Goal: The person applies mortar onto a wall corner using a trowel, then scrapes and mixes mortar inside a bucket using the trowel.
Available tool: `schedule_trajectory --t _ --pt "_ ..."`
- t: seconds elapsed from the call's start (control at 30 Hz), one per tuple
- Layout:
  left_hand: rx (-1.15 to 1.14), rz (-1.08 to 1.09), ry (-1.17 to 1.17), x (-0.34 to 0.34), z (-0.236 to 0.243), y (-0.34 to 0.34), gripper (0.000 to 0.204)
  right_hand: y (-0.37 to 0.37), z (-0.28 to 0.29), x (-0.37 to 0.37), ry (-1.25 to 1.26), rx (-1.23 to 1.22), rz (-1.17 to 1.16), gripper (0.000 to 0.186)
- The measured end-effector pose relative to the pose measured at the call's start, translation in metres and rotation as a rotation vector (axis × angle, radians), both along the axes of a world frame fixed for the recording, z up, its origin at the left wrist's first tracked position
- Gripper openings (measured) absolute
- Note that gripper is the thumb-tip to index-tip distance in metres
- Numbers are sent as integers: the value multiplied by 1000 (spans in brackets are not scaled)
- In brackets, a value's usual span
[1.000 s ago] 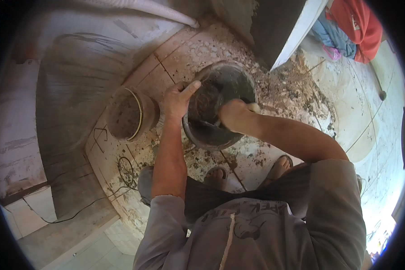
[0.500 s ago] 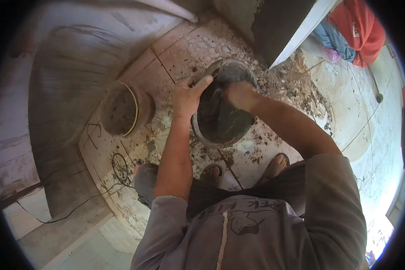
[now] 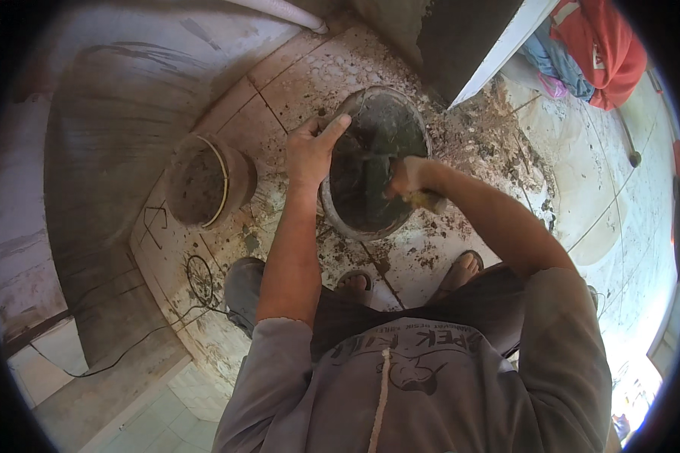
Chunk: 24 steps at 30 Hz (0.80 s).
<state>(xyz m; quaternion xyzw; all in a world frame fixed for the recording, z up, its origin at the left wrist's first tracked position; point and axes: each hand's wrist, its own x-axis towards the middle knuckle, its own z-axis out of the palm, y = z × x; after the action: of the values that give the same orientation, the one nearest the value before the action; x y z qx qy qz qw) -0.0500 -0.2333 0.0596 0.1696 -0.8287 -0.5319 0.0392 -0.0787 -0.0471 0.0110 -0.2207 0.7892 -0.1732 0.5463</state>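
Observation:
A round dark bucket (image 3: 345, 227) stands on the dirty tiled floor before me, tilted slightly, with wet grey mortar (image 3: 378, 124) inside. On its left rim my left hand (image 3: 311, 151) is closed, thumb lying over the edge. My right hand (image 3: 409, 179) is over the bucket's right side, wrapped round the yellowish handle of what looks like a trowel (image 3: 429, 201). The tool's blade is hard to make out against the dark mortar.
A second bucket (image 3: 196, 181) with a pale rim stands to the left. Nearby lie a bent metal rod (image 3: 154, 226) and a wire loop (image 3: 199, 279). Crumbled debris (image 3: 499, 143) covers the floor at right, below a white-edged panel (image 3: 487, 57). Red cloth (image 3: 601, 53) hangs far right.
My right hand has come nearer and lower within the bucket, and the tool's handle now shows. The bucket appears more upright. My left hand stays on the rim.

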Motion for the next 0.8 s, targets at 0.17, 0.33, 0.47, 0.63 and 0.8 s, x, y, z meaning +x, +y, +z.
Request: schedule_trajectory --t 0.17,0.33,0.47,0.63,0.8 --pt "17 -34 -22 -19 1 28 50 23 -9 -21 531 249 203 25" --pt "3 -45 -51 -13 -3 30 44 16 -48 20 837 236 1 29" --pt "131 -18 2 -3 -10 29 32 -22 -39 30 360 353 348 25" --pt "417 15 126 15 -28 14 24 -33 -18 50 128 204 338 28" --pt "346 -1 171 30 -37 13 20 -55 -52 70 50 226 487 31"
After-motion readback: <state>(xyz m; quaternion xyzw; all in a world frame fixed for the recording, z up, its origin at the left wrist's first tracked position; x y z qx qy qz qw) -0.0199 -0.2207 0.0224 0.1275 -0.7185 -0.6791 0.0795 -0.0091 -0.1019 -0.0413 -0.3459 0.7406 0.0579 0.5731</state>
